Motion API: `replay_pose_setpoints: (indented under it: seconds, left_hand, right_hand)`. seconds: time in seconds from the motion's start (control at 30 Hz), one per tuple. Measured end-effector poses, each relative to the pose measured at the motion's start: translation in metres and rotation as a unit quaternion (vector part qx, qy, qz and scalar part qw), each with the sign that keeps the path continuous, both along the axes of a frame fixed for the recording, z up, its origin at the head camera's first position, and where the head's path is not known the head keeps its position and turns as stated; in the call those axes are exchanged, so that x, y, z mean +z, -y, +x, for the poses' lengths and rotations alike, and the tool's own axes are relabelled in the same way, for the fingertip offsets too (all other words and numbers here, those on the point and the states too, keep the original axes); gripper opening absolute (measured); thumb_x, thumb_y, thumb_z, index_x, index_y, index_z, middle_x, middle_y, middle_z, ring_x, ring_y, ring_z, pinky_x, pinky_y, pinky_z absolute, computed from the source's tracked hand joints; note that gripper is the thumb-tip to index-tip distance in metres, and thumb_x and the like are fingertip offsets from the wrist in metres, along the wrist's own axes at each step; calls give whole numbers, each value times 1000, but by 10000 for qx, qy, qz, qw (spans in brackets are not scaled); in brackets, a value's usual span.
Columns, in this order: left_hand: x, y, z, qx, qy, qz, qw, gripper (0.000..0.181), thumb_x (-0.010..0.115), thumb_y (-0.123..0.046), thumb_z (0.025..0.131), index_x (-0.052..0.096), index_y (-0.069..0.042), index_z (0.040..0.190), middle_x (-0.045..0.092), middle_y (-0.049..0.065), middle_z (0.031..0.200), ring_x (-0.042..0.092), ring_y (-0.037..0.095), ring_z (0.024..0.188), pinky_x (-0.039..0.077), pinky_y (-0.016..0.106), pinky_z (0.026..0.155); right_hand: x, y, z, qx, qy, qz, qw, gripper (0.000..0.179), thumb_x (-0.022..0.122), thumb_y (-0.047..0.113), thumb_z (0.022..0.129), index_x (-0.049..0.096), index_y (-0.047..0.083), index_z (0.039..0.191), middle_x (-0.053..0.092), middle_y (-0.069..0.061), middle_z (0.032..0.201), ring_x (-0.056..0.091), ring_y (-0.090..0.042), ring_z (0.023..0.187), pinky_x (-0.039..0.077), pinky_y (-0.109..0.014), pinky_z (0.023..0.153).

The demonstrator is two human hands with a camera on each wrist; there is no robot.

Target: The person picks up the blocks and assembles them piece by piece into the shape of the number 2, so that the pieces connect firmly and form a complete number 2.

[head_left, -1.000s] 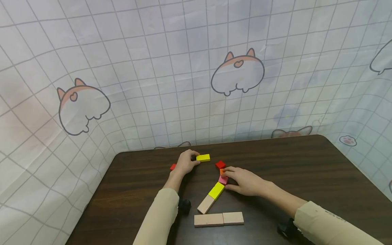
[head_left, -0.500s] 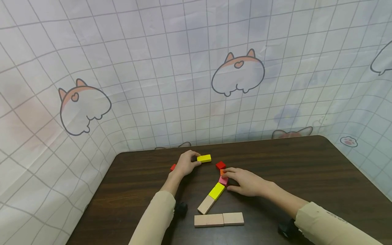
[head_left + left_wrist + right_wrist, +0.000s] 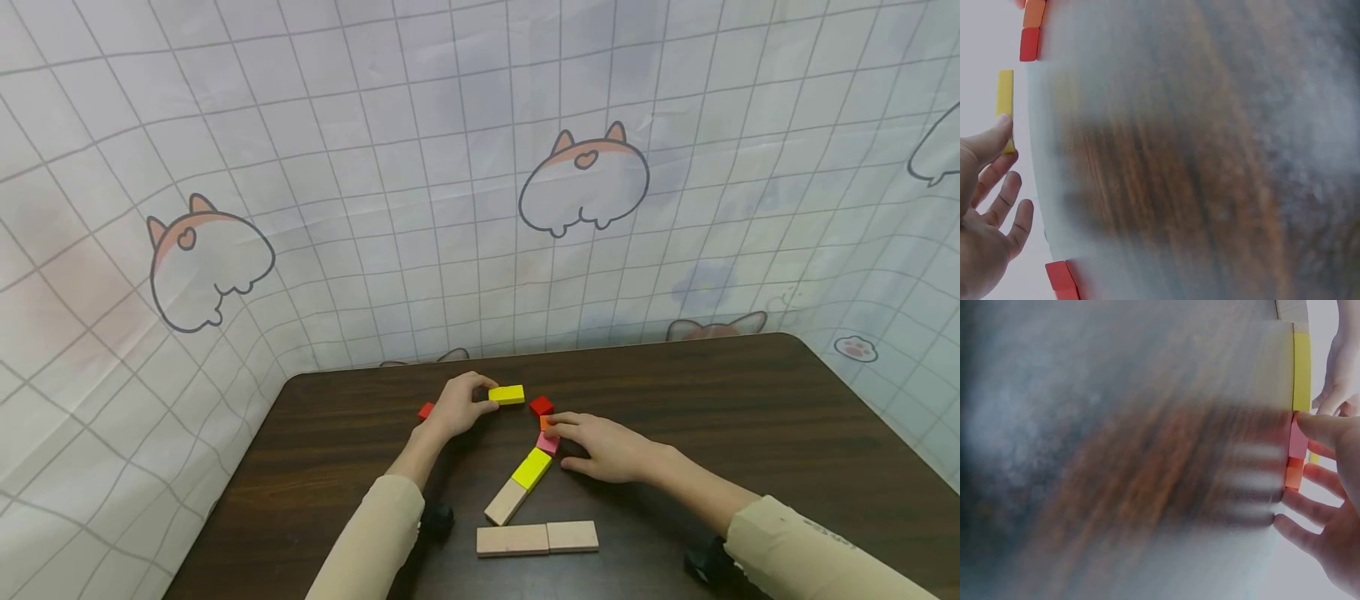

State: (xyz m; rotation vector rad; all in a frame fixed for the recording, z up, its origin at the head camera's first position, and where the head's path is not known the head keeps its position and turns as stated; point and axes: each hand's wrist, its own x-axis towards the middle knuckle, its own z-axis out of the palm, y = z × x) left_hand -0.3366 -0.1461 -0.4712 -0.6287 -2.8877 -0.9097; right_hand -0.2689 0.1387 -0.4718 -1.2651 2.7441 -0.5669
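Observation:
Between thumb and fingers, my left hand (image 3: pixel 459 407) pinches one end of a yellow block (image 3: pixel 507 395) near the far side of the table. The left wrist view shows the thumb across this yellow block (image 3: pixel 1005 94), the other fingers spread behind. Just right of the block's free end lies a red block (image 3: pixel 542 406). From there a chain runs toward me: a small orange block (image 3: pixel 545 422), a pink block (image 3: pixel 548 442), another yellow block (image 3: pixel 532 469) and a plain wooden block (image 3: pixel 506 502). My right hand (image 3: pixel 606 448) rests with loosely extended fingers at the orange and pink blocks (image 3: pixel 1298 439).
Two plain wooden blocks (image 3: pixel 513 541) lie end to end in a row at the front. Partly behind the left hand is another red block (image 3: pixel 426 411). The dark wood table (image 3: pixel 735 400) meets a wall covering (image 3: pixel 450 208) printed with a grid and animals.
My left hand has moved the yellow block slightly right and toward me, closer to the red block. The right hand stays by the orange and pink blocks, its thumb shifted slightly.

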Motion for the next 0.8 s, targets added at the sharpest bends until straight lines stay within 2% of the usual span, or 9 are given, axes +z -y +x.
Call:
replay_pose_setpoints:
  seconds: [0.23, 0.53, 0.8]
  left_hand:
    - [-3, -3, -1, -25, 33, 77, 10000, 29, 78, -15, 93, 73, -5, 121, 68, 8, 116, 58, 28, 92, 46, 35, 78]
    - [-10, -5, -4, -71, 196, -27, 9998, 27, 78, -13, 93, 74, -5, 119, 67, 8, 112, 56, 21, 91, 49, 38, 85]
    - [-10, -8, -6, -76, 164, -197, 9996, 28, 79, -14, 93, 74, -4, 119, 66, 7, 109, 53, 21, 88, 47, 35, 80]
  right_hand:
    - [0, -1, -1, 4, -1, 38, 10000, 53, 74, 21, 97, 58, 3, 144, 49, -18, 151, 53, -35, 133, 44, -51, 106]
    - [0, -1, -1, -5, 5, 81, 10000, 55, 75, 23, 96, 57, 3, 145, 49, -17, 152, 52, -35, 134, 43, -52, 107]
    - [-1, -1, -1, 10, 6, 68, 10000, 56, 75, 22, 96, 57, 2, 145, 49, -18, 152, 52, -36, 134, 43, -52, 107]
